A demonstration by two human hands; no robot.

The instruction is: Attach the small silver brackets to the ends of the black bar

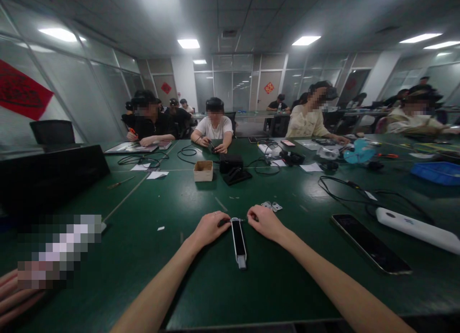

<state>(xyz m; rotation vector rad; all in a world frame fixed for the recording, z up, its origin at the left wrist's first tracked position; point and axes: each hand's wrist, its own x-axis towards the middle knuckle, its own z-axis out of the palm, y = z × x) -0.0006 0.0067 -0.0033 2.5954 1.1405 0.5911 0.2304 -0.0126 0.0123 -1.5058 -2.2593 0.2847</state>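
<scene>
A slim white device with a black face lies on the green table between my hands, its grey end towards me. My left hand is closed by the device's far end, with something small and dark at its fingertips. Across from it, my right hand is closed too, its fingertips pinched beside a small thin piece at the same end. What either hand holds is too small to name. Several small clear and white pieces lie just beyond my right hand.
A phone and a long white power strip-like bar lie at the right, near black cables. Ahead stand a small open box and a black stand. Another person's hand is at the left edge; co-workers sit opposite.
</scene>
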